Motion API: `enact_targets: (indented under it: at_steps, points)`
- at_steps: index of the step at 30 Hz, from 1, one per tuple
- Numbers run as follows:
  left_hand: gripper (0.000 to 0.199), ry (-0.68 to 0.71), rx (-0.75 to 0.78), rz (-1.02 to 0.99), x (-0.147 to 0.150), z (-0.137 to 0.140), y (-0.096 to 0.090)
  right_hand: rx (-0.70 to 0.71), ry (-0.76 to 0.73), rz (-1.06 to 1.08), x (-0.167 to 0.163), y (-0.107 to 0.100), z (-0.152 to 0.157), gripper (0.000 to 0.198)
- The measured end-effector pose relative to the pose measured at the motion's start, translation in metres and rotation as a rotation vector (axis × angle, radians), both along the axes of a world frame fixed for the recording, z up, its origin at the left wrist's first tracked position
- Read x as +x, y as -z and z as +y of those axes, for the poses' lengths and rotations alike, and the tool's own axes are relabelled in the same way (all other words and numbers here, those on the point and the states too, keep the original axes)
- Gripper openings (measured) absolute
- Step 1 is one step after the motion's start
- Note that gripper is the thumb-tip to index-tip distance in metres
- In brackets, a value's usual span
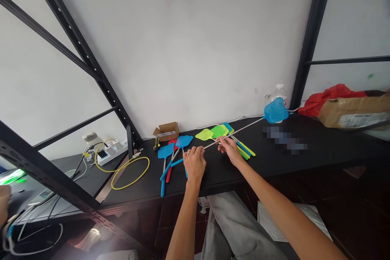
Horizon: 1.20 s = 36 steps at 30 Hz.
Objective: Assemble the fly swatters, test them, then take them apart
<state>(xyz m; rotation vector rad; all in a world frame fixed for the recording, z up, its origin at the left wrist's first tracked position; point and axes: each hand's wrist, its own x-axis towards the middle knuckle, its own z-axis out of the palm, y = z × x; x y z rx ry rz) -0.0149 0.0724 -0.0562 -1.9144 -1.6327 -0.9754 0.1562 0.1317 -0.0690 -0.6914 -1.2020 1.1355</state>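
Note:
A blue fly swatter [276, 110] with a long thin metal rod stretches up to the right above the table. My left hand [194, 163] is closed around its blue handle end, which sticks out to the left. Further up, my right hand [230, 148] pinches the rod between thumb and fingers. To the left of my hands lie several swatters, among them a blue one [165, 151] and a red-handled one [168, 174]. Behind my right hand is a group of yellow-green swatters [204, 134] and green ones [218, 131], their handles pointing toward me.
An open small cardboard box [167, 131] stands by the wall near a yellow-black tool [156, 144]. A yellow cable [148, 170] loops at left beside a power strip [112, 152]. At right are a plastic bottle [279, 90], a larger carton [350, 111] and black shelf posts [310, 40].

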Motion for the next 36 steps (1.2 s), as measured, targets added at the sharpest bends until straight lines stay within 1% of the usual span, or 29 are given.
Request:
enact_targets:
  at_steps: [3,7,11,14,19,27,32,36]
  points:
    - [0.022,0.052,-0.009,-0.005,0.001,-0.001,-0.001,0.005,-0.038,-0.079,-0.002,-0.001,-0.003,0.043]
    - [0.020,0.146,-0.024,0.001,0.003,-0.003,-0.002,0.055,-0.120,-0.194,-0.004,-0.002,-0.006,0.045]
    - [0.022,0.175,-0.022,0.006,0.003,-0.001,0.000,0.070,-0.116,-0.201,-0.004,-0.004,-0.006,0.048]
    - [0.025,0.145,-0.018,0.025,0.003,0.001,0.002,0.051,-0.102,-0.167,-0.005,-0.004,-0.005,0.048]
    - [0.028,0.053,-0.009,0.017,0.002,0.004,0.003,0.033,-0.072,-0.102,-0.007,-0.002,-0.002,0.048]
    - [0.029,-0.044,0.029,-0.030,0.000,0.003,0.002,-0.008,0.075,0.070,-0.002,0.002,0.004,0.047]
    - [0.028,-0.063,0.043,-0.074,0.000,0.004,0.003,0.017,0.136,0.139,0.000,0.002,0.005,0.045]
    - [0.027,-0.066,0.061,-0.097,-0.001,0.004,0.003,0.009,0.214,0.140,0.001,0.000,0.005,0.050]
